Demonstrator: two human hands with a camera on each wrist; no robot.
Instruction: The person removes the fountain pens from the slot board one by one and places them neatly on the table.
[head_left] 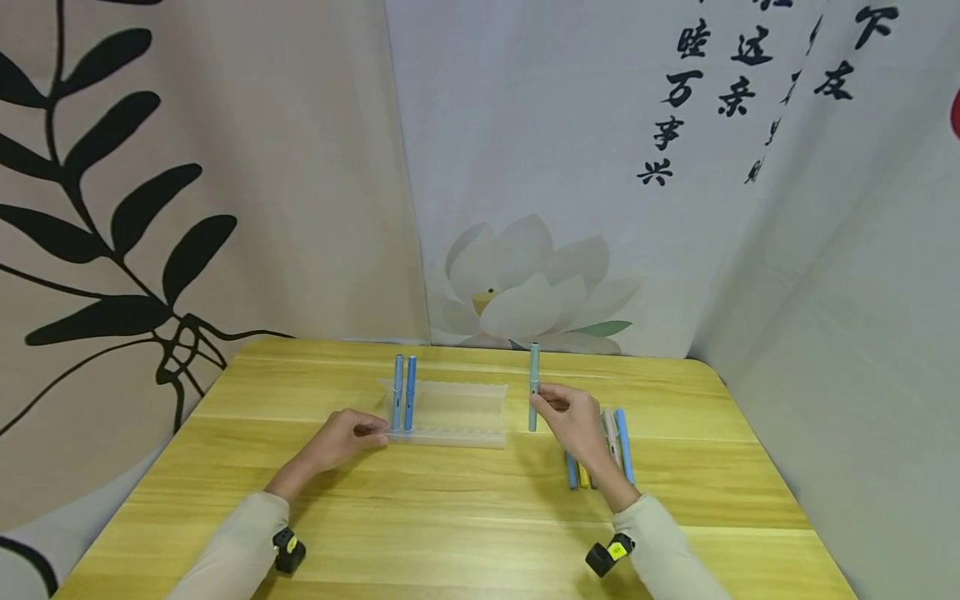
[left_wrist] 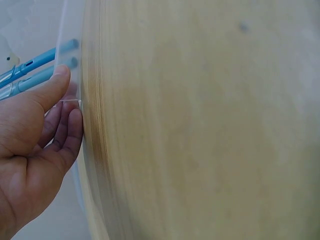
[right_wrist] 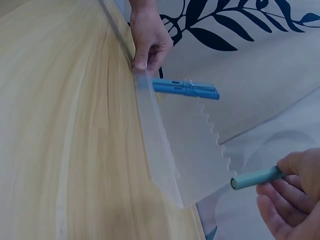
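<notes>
A clear plastic pen rack (head_left: pixel 461 410) with notched edges stands on the table. Its front left corner is pinched between thumb and fingers of my left hand (head_left: pixel 351 438). Two blue pens, a lighter one (head_left: pixel 397 392) and a darker one (head_left: pixel 410 393), lean side by side in the rack's left end, right by that hand. To the right of the rack, my right hand (head_left: pixel 573 421) holds a pale green pen (head_left: pixel 534 367) upright between thumb and fingers. In the right wrist view, the end of this green pen (right_wrist: pixel 255 178) points toward the rack's scalloped edge.
Several more pens lie on the wooden table (head_left: pixel 450 525) beneath and beside my right forearm, among them a blue pen (head_left: pixel 625 446), a grey pen (head_left: pixel 612 437) and a yellow pen (head_left: pixel 583 477). Behind the table's far edge hangs a printed curtain (head_left: pixel 525 167).
</notes>
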